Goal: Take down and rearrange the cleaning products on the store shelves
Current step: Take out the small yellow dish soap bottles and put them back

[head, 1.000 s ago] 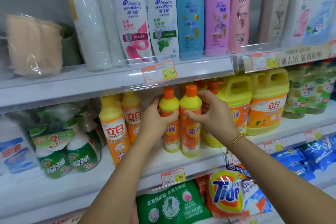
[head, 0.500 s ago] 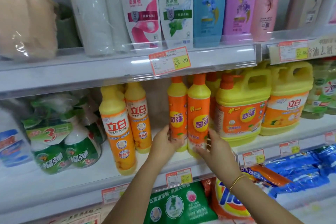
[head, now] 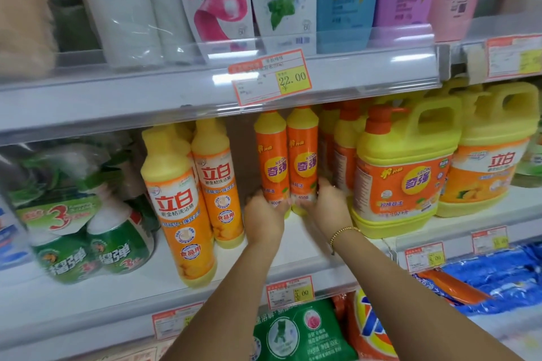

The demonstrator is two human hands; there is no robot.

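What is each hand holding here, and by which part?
The left hand grips the left slim orange plastic bottle near its base; the right hand grips the matching right bottle near its base.

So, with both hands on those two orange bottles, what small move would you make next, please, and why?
Probably slide the pair forward together. The left hand grips the left orange bottle low down and the right hand grips the right orange bottle; both stand upright, set back on the shelf with bare space in front, while the yellow bottle sits nearer the edge.
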